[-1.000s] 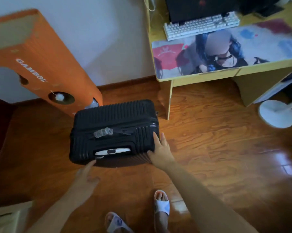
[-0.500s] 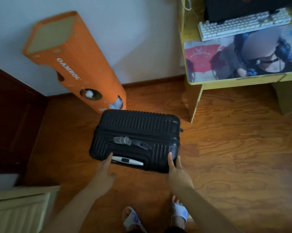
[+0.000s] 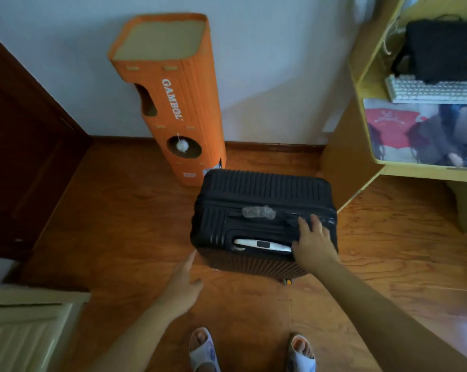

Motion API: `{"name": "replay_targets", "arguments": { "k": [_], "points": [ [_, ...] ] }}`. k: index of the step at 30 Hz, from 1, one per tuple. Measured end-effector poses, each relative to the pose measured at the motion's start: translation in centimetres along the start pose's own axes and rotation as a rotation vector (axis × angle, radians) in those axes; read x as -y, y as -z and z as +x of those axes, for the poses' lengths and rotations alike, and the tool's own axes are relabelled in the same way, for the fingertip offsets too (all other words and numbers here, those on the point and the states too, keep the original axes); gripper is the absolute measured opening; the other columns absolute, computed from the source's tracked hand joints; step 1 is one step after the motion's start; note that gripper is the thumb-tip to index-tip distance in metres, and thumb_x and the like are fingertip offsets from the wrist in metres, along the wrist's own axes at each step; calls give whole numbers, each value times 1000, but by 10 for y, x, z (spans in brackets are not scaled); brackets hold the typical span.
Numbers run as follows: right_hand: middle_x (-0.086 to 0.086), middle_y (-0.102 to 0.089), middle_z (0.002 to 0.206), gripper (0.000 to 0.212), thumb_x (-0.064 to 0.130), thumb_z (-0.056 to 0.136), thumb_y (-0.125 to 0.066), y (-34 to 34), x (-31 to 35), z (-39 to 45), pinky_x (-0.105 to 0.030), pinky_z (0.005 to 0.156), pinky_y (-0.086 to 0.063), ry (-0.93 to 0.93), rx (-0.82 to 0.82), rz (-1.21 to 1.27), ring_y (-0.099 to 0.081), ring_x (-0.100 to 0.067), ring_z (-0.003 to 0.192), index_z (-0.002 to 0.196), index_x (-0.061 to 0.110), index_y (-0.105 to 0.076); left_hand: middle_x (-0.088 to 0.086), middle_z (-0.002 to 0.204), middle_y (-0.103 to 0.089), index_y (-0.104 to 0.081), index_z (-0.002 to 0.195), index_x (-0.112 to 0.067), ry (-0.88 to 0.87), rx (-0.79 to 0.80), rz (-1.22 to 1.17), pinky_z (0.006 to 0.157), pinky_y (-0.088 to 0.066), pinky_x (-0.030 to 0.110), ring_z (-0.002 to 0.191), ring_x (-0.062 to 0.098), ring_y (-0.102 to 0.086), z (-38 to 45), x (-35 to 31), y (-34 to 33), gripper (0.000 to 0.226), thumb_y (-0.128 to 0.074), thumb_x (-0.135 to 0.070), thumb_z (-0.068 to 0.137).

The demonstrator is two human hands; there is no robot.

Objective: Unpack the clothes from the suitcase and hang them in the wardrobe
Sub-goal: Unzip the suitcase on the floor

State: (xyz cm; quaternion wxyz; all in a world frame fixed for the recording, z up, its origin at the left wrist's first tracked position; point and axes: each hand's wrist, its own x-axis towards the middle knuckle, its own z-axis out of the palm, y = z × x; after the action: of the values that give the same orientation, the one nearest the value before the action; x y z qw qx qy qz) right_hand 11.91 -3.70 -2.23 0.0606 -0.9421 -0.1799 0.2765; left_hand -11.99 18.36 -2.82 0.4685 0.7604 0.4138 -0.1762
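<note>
My right hand (image 3: 314, 244) lies flat with fingers spread on the upright black suitcase (image 3: 263, 221) on the floor, my left hand (image 3: 182, 284) open just beside it, so a hard push, seemingly ungripped, could tip it.

Black ribbed hard-shell suitcase (image 3: 263, 221), closed and standing upright on the wooden floor, its top face bearing a white retracted pull handle (image 3: 261, 245) and a carry handle wrapped in clear plastic (image 3: 258, 212).
</note>
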Motion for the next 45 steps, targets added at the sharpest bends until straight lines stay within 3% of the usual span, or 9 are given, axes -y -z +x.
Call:
{"name": "replay_targets", "arguments": {
  "k": [2, 7, 14, 17, 22, 27, 31, 37, 45],
  "points": [
    [-6, 4, 167, 76, 37, 100, -50, -6, 57, 7, -49, 121, -21, 185, -39, 25, -1, -35, 151, 160, 22, -6, -12, 168, -12, -11, 158, -51, -34, 20, -49, 122, -29, 45, 152, 16, -24, 18, 14, 22, 81, -60, -22, 100],
    [2, 7, 167, 77, 57, 99, -42, -19, 127, 62, -57, 122, -2, 153, -28, -155, 10, -32, 153, 160, 32, -1, -14, 169, 0, -7, 160, -45, -147, 53, -121, 125, -17, 40, 155, 12, -9, 72, 33, 45, 81, -59, -27, 101],
    [7, -8, 166, 72, 77, 89, -36, -49, 119, 96, -54, 119, -9, 177, -115, -247, -3, -23, 152, 151, 43, -28, -17, 168, -8, 3, 160, -45, -208, -41, -472, 127, -17, 46, 155, 10, -11, 144, 30, 11, 82, -50, -55, 98],
    [9, -17, 164, 82, 86, 78, -28, -49, 108, 96, -50, 117, -10, 206, -173, -197, -9, -19, 150, 146, 42, -40, -18, 167, -7, -1, 160, -43, -207, -107, -539, 126, -21, 43, 153, 6, -12, 133, 31, -21, 85, -57, -46, 97],
    [6, -23, 163, 87, 82, 79, -13, -40, 92, 85, -47, 120, -8, 237, -176, -235, -16, -20, 150, 143, 35, -48, -23, 153, -29, -27, 153, -41, -184, 26, -569, 116, -31, 23, 140, -4, -31, 106, 67, -41, 70, -63, -22, 97],
    [3, -23, 163, 80, 78, 84, -16, -41, 80, 84, -48, 123, -2, 237, -168, -300, -17, -22, 150, 144, 34, -45, -3, 152, -47, -44, 149, -24, 3, 34, -491, 100, -43, 22, 130, 7, -50, 124, 118, -45, 48, -54, -16, 103],
    [2, -26, 160, 75, 76, 86, -19, -44, 77, 86, -48, 123, -4, 239, -199, -277, -21, -23, 148, 142, 34, -45, -2, 141, -58, -55, 141, -24, 174, 40, -775, 109, -40, 34, 131, 20, -53, 155, 112, -39, 34, -46, -22, 108],
    [4, -27, 159, 71, 75, 87, -20, -46, 76, 90, -48, 123, -9, 231, -219, -298, -24, -21, 145, 141, 36, -43, 5, 105, -67, -65, 111, -16, 160, -20, -779, 77, -47, 32, 97, 20, -62, 189, 76, -25, 16, -55, -27, 104],
    [4, -26, 159, 75, 77, 86, -17, -45, 79, 88, -49, 123, -7, 224, -218, -296, -24, -22, 145, 142, 34, -43, 5, 104, -69, -65, 106, -23, 72, 103, -567, 72, -49, 31, 94, 21, -65, 207, 69, -9, 19, -48, -31, 106]
  ]
}}
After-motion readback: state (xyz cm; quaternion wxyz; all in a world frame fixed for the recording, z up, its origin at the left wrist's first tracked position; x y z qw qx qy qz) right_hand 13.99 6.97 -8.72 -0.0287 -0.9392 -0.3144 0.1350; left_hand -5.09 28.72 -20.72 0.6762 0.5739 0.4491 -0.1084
